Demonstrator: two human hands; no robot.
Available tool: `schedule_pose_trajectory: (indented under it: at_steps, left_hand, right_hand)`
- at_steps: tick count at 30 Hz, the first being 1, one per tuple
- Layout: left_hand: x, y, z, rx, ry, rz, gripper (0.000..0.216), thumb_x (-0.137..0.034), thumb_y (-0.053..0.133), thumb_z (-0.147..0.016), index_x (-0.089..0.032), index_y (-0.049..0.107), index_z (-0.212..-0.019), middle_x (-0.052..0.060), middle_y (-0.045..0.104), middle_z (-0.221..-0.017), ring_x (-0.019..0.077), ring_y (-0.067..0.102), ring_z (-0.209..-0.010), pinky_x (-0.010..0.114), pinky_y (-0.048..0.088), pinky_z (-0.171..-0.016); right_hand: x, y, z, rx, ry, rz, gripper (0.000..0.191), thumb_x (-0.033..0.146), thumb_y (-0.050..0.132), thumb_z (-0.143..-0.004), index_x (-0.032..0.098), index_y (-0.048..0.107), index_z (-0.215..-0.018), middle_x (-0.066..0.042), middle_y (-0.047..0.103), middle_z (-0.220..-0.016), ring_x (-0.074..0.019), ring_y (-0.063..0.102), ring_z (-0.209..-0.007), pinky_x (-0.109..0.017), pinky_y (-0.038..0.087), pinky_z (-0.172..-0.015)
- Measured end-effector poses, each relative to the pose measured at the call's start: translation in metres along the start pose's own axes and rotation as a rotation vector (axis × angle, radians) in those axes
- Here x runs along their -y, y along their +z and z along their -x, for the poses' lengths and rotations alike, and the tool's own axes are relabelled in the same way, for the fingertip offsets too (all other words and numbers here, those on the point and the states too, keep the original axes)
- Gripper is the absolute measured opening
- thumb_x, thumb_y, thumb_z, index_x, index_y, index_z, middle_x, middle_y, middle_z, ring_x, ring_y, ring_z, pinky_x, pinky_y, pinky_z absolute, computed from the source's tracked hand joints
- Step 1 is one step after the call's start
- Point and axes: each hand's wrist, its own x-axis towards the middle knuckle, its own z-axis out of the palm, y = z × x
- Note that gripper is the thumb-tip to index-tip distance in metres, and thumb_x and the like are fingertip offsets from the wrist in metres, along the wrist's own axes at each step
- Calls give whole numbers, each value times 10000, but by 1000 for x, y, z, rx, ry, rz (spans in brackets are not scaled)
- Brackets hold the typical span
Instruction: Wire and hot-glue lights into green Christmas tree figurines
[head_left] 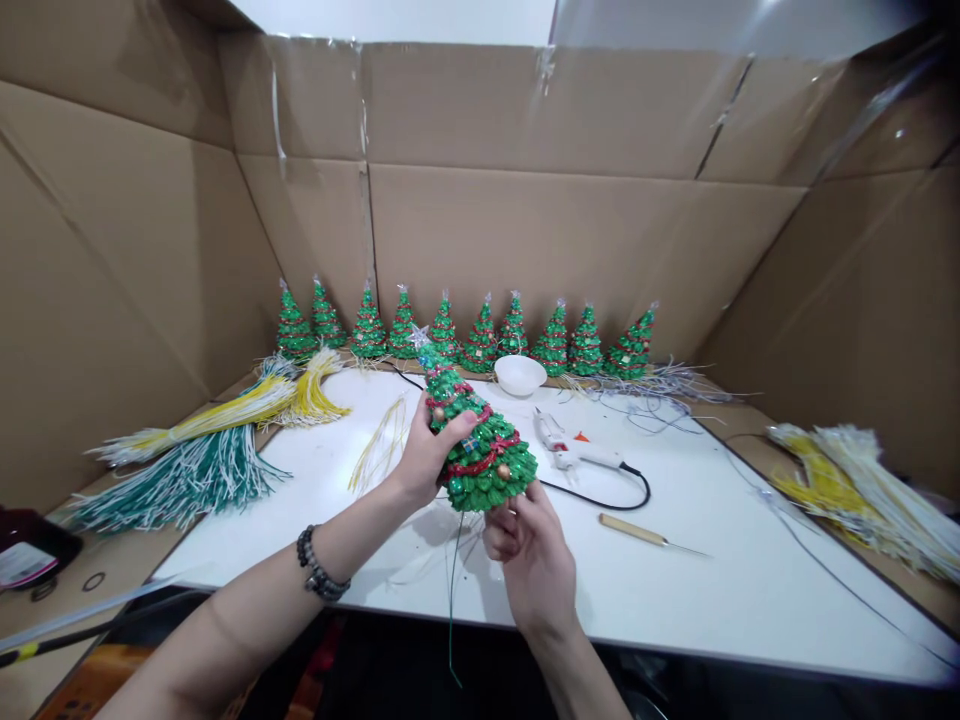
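At the centre of the frame, the left hand (426, 455) grasped a green decorated tree (487, 455), tilted toward the upper left. The right hand (534, 560), fingers curled, was at its base; whether it pinched something there, I could not tell.

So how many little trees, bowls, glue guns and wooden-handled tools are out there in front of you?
Trees in the back row: 10
Held tree: 1
White bowl: 1
Glue gun: 1
Wooden-handled tool: 1
Total: 14, of which 11 are trees
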Motion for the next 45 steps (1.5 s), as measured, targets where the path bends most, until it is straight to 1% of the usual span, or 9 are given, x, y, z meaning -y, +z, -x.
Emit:
schedule_pose_trajectory:
  at_steps: [3, 7, 14, 19, 26, 32, 38, 42, 45]
  left_hand:
    - [-1, 3, 5, 41, -75, 46, 578, -420, 895, -570, -193, 579, -997, 31, 719, -898, 216, 693, -821, 388, 551, -838]
    - [-1, 7, 12, 109, -181, 104, 612, -495, 887, -557, -186, 598, -999, 49, 735, -902, 244, 709, -851, 402, 556, -855]
    - [-1, 8, 18, 236, -196, 61, 593, -520, 878, -563, -176, 618, -970, 81, 746, -900, 255, 707, -813, 381, 561, -781]
    - [-3, 7, 20, 339, -178, 42, 619, -544, 879, -560, -187, 617, -993, 82, 733, -918, 228, 684, -766, 354, 547, -721]
    - [-1, 4, 19, 430, -157, 20, 661, -539, 868, -580, -180, 567, -1046, 74, 711, -920, 206, 674, -755, 329, 542, -693]
    - [1, 2, 18, 443, -165, 18, 649, -532, 866, -601, -181, 563, -1055, 83, 713, -983, 208, 679, -819, 340, 551, -747]
    - [4, 2, 19, 445, -155, 11, 657, -548, 845, -625, -183, 538, -1077, 84, 698, -997, 209, 666, -836, 346, 543, -761]
    - [7, 2, 18, 421, -37, -37, 750, -529, 806, -703, -233, 398, -1259, 99, 676, -1128, 201, 661, -876, 357, 538, -800]
    - [7, 0, 16, 332, 118, -130, 840, -479, 797, -743, -298, 261, -1363, 89, 627, -1217, 181, 654, -905, 353, 529, -840]
  right_hand:
    - [-15, -8, -2, 100, -115, 54, 409, 621, 689, -774, 228, 597, -841, 68, 349, -564, -95, 236, -475, -223, 209, -422]
    - [-31, -15, -1, 7, -246, 187, 468, 670, 747, -707, 221, 654, -795, 42, 445, -523, -113, 329, -453, -263, 328, -432]
    - [-29, -13, 8, -102, -348, 284, 522, 735, 805, -550, 231, 674, -524, -28, 594, -486, -204, 525, -469, -352, 479, -462]
    - [-33, -13, 13, -97, -382, 240, 391, 633, 872, -540, 270, 765, -637, -41, 733, -634, -290, 687, -625, -453, 596, -669]
    - [-57, -31, 5, -73, -638, 209, 390, 521, 896, -595, 244, 794, -849, -49, 787, -760, -263, 740, -625, -354, 633, -608]
    - [-63, -35, 7, -47, -655, 182, 424, 549, 879, -608, 266, 788, -910, -41, 795, -787, -263, 754, -656, -338, 643, -633]
    - [-74, -40, 7, -145, -642, 202, 540, 602, 857, -608, 235, 771, -995, -92, 795, -839, -295, 757, -692, -385, 647, -633]
    - [-57, -33, 5, -127, -693, 255, 407, 546, 850, -661, 250, 789, -934, -76, 790, -836, -267, 751, -689, -355, 635, -643]
    - [-37, -26, 3, -24, -736, 348, 347, 590, 782, -722, 257, 802, -815, -52, 762, -698, -244, 721, -610, -328, 612, -597]
